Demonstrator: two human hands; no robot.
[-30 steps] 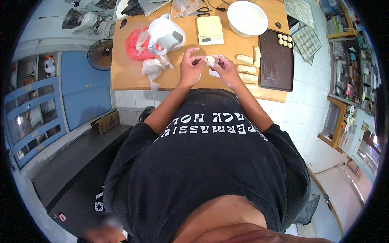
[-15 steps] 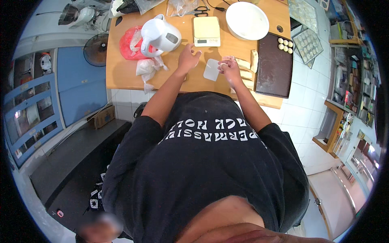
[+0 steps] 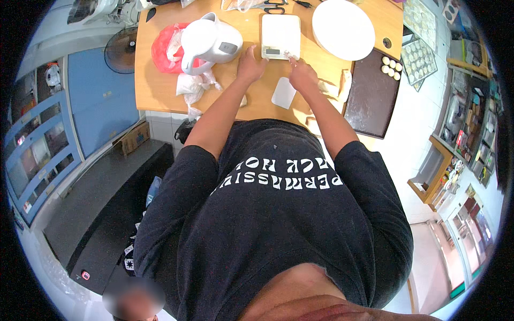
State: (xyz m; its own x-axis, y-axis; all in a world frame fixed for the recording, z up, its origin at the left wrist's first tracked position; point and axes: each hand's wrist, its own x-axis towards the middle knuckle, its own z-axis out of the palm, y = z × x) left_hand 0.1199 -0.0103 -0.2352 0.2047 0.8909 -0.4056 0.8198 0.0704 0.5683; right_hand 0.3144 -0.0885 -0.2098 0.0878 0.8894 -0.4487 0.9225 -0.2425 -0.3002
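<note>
My left hand (image 3: pixel 251 65) is by the near left corner of a kitchen scale (image 3: pixel 281 33), its thumb apart from its fingers and nothing seen in it. At the scale's near right corner, my right hand (image 3: pixel 303 74) has its fingers drawn together around something small and pale that I cannot make out. A white dough scraper (image 3: pixel 283 93) lies on the table between my forearms. Right of my right wrist are pale dough strips (image 3: pixel 345 85), partly covered by my arm. A small pale piece (image 3: pixel 243 101) shows beside my left forearm.
A white electric kettle (image 3: pixel 217 45) stands left, near a red plastic bag (image 3: pixel 167 51) and a knotted clear bag (image 3: pixel 190 88). At the right are a white bowl (image 3: pixel 344 29) and a dark baking tray (image 3: pixel 370 101) with several dough balls (image 3: pixel 392 68). Scissors (image 3: pixel 274 7) lie behind the scale.
My right hand has moved forward from beside the scraper to the scale's near right corner. My left hand remains near the scale's left side. The view has shifted slightly and looks brighter.
</note>
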